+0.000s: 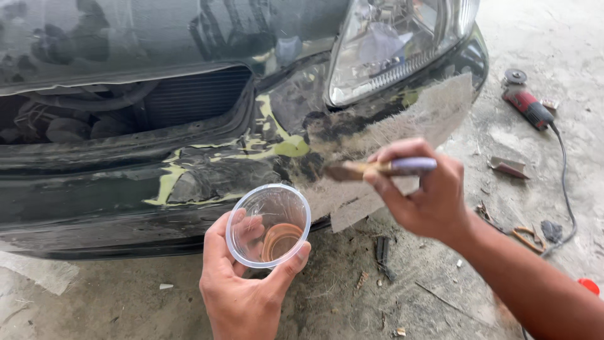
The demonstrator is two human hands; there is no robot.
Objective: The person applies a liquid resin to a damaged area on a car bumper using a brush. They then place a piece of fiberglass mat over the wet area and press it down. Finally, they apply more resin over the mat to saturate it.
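My left hand point(242, 289) grips a clear plastic cup point(269, 225) tilted toward me, with a little brown liquid pooled at its bottom. A small brush point(384, 168) with a pale purple handle is pinched in my right hand point(425, 192), its brown bristles pointing left and touching the dark car bumper point(94, 208). The bristles meet the bumper beside a whitish woven mat patch point(434, 113) laid over the sanded, yellow-green filler area under the headlight point(390, 44).
A red angle grinder point(528, 104) with a black cable lies on the concrete floor at the right. Scissors with orange handles point(527, 238), a scrap of sandpaper point(508, 167) and small debris lie nearby. A red object point(589, 286) shows at the right edge.
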